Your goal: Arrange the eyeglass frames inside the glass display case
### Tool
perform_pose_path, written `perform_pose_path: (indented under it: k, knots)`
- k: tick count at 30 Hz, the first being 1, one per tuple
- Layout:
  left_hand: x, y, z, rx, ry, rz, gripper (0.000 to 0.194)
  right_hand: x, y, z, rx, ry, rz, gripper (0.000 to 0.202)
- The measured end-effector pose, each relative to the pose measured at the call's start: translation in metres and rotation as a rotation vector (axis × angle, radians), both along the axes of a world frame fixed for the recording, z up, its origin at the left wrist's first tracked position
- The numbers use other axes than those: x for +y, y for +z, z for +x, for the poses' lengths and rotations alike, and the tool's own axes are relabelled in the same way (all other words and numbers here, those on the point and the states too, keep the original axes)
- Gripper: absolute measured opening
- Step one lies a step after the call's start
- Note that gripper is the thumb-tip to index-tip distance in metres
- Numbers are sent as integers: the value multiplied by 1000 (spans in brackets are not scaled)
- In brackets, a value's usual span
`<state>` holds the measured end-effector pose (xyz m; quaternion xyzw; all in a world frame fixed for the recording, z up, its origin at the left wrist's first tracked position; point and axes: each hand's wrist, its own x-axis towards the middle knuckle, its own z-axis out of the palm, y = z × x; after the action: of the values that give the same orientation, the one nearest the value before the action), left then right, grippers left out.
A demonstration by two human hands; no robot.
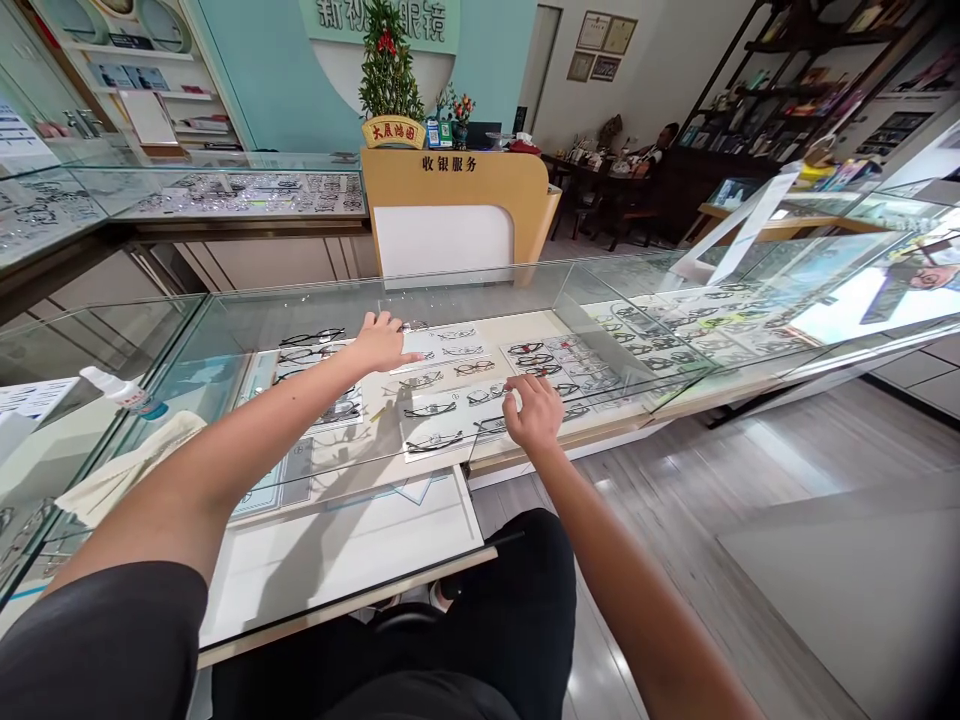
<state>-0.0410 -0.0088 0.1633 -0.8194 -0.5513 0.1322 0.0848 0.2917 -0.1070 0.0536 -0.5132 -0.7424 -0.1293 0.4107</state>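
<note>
Glass display case (225, 330) fills most of the view; we see it running L to R, w/ a white pull-out tray (337, 560) nearest the body. Inside the case, pale display trays (450, 375) carry rows of eyeglass frames.

Behind it: wood-and-white cashier counter (457, 215) w/ a potted plant (388, 70) on top. Dark shelving (825, 80) at far R. White spray bottle (120, 390) and a folded cloth (127, 465) lie at L on the tabletop.

Left hand (382, 342): reached far in, palm down, fingers spread flat over the back of the trays, pointing R. Holds nothing we can make out. A thin clear frame (414, 326) sits just beside its fingertips; dark frames (311, 337) lie just L of the wrist.

Right hand (534, 412): nearer the front edge, fingers curled down in a narrow pinch onto the tray. A dark frame (491, 425) lies at its thumb side, touching or nearly so; can't tell if gripped. Red-brown frames (534, 360) lie just beyond the knuckles.
</note>
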Motion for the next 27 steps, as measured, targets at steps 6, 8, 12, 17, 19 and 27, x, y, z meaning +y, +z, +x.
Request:
perform_pose_path:
  k: [6, 8, 12, 17, 19, 27]
  knots:
    - [-35, 5, 3, -122, -101, 174, 88, 0, -2, 1, -13, 1, -28, 24]
    - [-62, 9, 7, -175, -170, 237, 91, 0, -2, 1, -4, -3, -37, 25]
    - [-132, 16, 15, -155, -265, 245, 97, 1, -1, 0, 10, 1, -47, 25]
    - [-218, 17, 10, -310, -363, 4, 113, 0, 0, 0, 14, -4, -44, 25]
    - [-246, 18, 3, -427, -370, -161, 115, 1, 0, 0, 15, -8, -37, 26]
    - [-278, -10, -14, -558, -227, -634, 100, 0, 1, 0, 18, -15, -58, 24]
